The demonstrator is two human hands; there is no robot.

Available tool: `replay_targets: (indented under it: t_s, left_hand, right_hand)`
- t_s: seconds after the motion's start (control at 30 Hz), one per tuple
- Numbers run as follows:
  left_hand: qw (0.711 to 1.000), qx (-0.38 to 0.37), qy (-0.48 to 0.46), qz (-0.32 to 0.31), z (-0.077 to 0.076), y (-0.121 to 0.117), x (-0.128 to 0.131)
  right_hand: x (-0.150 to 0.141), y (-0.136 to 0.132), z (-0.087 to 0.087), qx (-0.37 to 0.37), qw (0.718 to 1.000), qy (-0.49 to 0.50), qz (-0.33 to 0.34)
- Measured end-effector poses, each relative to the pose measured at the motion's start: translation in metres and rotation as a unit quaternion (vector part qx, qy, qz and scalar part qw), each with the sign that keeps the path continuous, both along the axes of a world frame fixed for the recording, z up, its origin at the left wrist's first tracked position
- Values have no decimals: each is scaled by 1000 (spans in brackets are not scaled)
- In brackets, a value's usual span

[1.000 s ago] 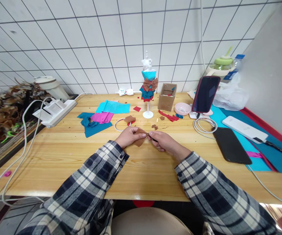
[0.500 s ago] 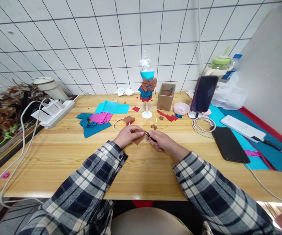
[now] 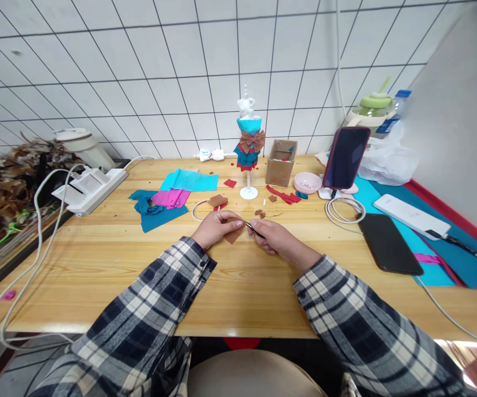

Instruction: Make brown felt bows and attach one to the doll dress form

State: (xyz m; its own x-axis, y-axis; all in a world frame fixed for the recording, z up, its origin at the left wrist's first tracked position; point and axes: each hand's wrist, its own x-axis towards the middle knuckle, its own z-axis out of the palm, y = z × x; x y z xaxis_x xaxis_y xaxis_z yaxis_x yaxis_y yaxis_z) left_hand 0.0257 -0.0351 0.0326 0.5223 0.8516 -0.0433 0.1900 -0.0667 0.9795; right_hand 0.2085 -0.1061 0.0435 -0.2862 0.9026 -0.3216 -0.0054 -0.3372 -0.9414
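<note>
My left hand (image 3: pixel 215 227) pinches a small piece of brown cloth (image 3: pixel 234 234) just above the wooden table (image 3: pixel 97 259). My right hand (image 3: pixel 272 237) is closed on a small dark tool (image 3: pixel 251 226), its thin tip touching the cloth's upper edge; what kind of tool it is I cannot make out. Both hands meet near the table's middle. Behind them stands a small white mannequin (image 3: pixel 248 149) dressed in teal and red cloth with a brown bow.
Teal and pink cloth pieces (image 3: pixel 167 198) lie at the left, a cardboard box (image 3: pixel 280 163) and pink dish (image 3: pixel 307 182) behind. A propped phone (image 3: pixel 344 159), coiled cable (image 3: pixel 343 209), flat phone (image 3: pixel 387 243) and power bank (image 3: pixel 412 216) sit right. A power strip (image 3: pixel 91 188) lies far left.
The hands have stayed together on the brown cloth, shifting very slightly; the view has drifted a little. Nothing was picked up or let go.
</note>
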Motion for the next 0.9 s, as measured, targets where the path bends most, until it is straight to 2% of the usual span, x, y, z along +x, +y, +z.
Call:
replay_targets:
  t_s: [0.23, 0.53, 0.73, 0.9]
  left_hand:
    - [1000, 4, 11, -3, -3, 1, -1]
    - [1000, 5, 10, -7, -2, 1, -2]
    - [999, 21, 21, -45, -1, 1, -3]
    - [995, -5, 20, -99, 1, -1, -1]
  right_hand:
    - [1, 2, -3, 13, 1000, -10, -10]
    - [2, 0, 2, 1, 1000, -17, 12]
    - [1, 1, 2, 13, 1000, -25, 9]
    - [0, 2, -1, 21, 998, -50, 13]
